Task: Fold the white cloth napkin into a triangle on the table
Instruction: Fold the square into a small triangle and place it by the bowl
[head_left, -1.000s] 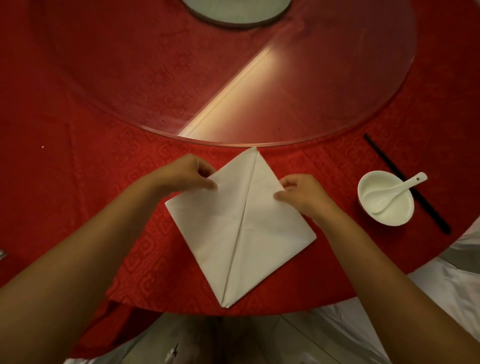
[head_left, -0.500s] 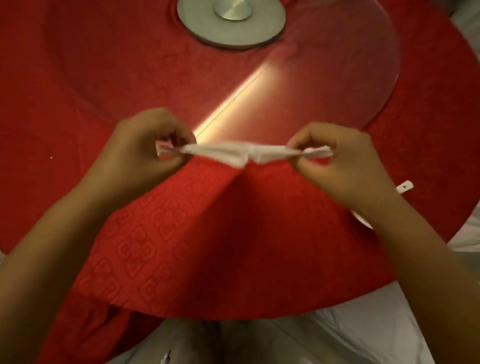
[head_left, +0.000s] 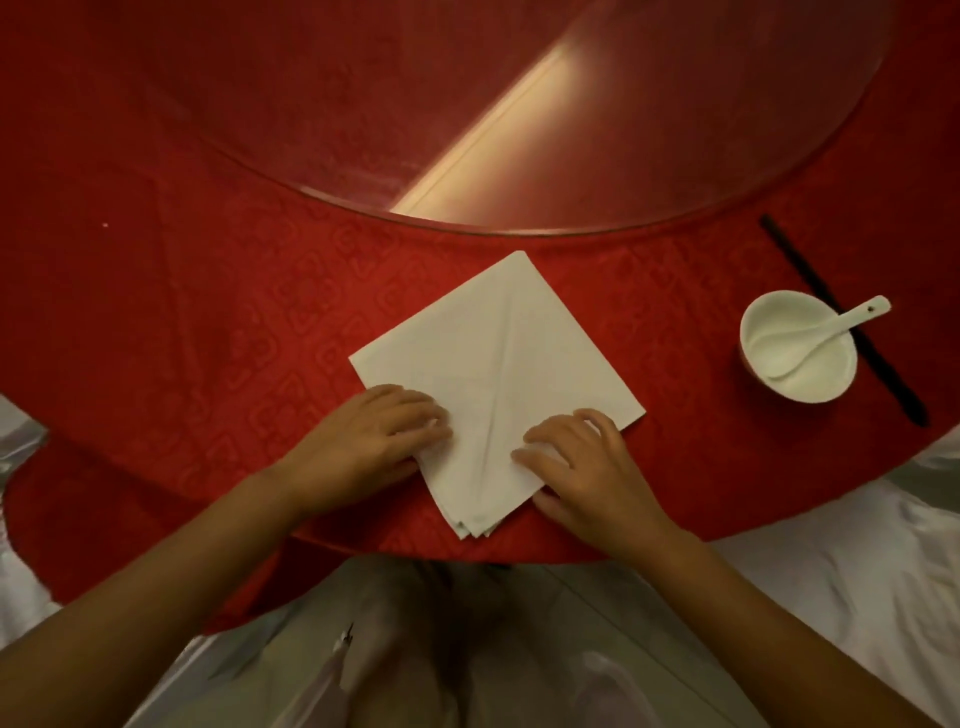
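A: On the red tablecloth (head_left: 182, 322), left side first, what've we got?

B: Left hand (head_left: 382, 434) lies flat, fingers together and slightly curled, palm pressing the left lower edge of the white napkin (head_left: 493, 358). Not pinching anything, just holding it down

A: And the napkin itself?

B: Sits near the table's front edge, btw the two hands, laid out as a diamond w/ one corner pointing away and one toward the person. A crease runs down the middle, corner to corner. At the near tip you can see several layers stacked, so it's already folded over at least once

A: Right hand?

B: Right hand (head_left: 584, 467) is spread, fingertips down on the right lower part of the cloth, thumb along the edge. Also pressing, no grip on a corner that I can see

A: So how far along?

B: My read: partway. Cloth is down flat and squared up, crease is set, but the outline is still a four-sided diamond, not a triangle. What's left is prob one more fold along that centre crease, then flatten

A: Anything further right?

B: White bowl (head_left: 797, 358) w/ a white spoon (head_left: 831, 332) resting in it, black chopsticks (head_left: 841, 327) beside it, well apart from the napkin. Glass turntable (head_left: 519, 130) sits beyond, not touching the cloth
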